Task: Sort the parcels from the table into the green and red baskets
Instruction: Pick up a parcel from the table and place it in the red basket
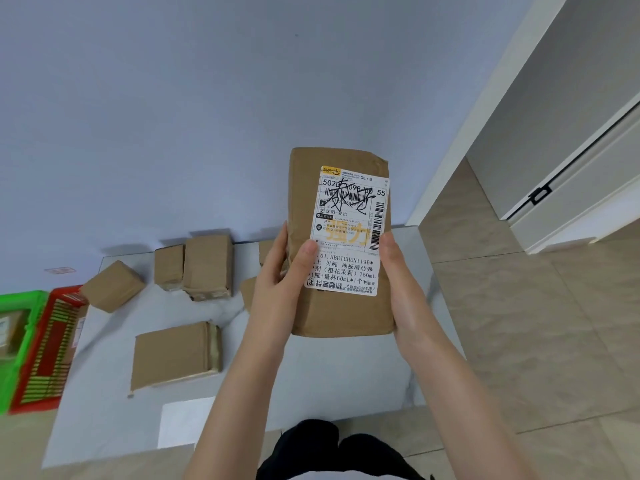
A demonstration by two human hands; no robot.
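A tall brown cardboard parcel (337, 157) with a white shipping label is held up above the table, label toward me. My left hand (277, 289) grips its left edge, thumb across the label. My right hand (398, 285) holds its right edge and lower corner. Several brown parcels lie on the grey table (104, 420): a flat one (175, 355) in front, a tilted one (112, 285) at the left, two upright ones (168, 266) (207, 266) at the back. The red basket (45, 355) and the green basket (14, 341) stand at the table's left, side by side.
A blue wall rises behind the table. Two more parcels are partly hidden behind my left hand. Beige floor tiles and a white door frame (485, 109) lie to the right. The green basket holds at least one parcel.
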